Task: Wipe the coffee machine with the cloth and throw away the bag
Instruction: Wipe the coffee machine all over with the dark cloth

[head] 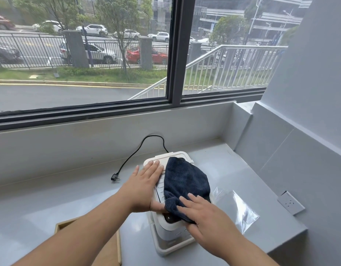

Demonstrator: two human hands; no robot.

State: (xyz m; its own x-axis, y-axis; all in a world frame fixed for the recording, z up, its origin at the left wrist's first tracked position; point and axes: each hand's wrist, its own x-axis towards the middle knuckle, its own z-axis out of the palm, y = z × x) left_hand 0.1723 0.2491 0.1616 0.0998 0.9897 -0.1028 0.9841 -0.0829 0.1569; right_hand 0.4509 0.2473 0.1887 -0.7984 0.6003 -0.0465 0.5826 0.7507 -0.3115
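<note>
**Both hands flat on the coffee machine, cloth under the right**

The coffee machine (pixel 173 234) stands on the grey counter (pixel 70 198) below the window (pixel 173 54), seen from above. It is a white, boxy unit with rounded corners, a pale lid panel at the back of its top and a dark patch at the front edge, just under the cloth. A row of faint markings runs along the top between the two hands.

The cloth (pixel 185 181) is dark blue and ribbed, draped loosely over the right half of the machine's top, from near the back lid to the front edge.

The left hand (pixel 146 186) lies flat on the left side of the top, fingers straight and close together, pinching nothing. The right hand (pixel 206 215) presses down on the near end of the cloth with its fingers extended and slightly spread; it lies on the fabric without curling round it.

The bag (pixel 237 210) is clear, crinkled plastic, lying flat on the counter just right of the machine, apart from both hands.

A black cord (pixel 139 148) loops from behind the machine to a plug (pixel 114 177) lying loose on the counter. A wooden tray (pixel 70 221) sits at the near left, and a wall socket (pixel 290 202) is on the right.
</note>
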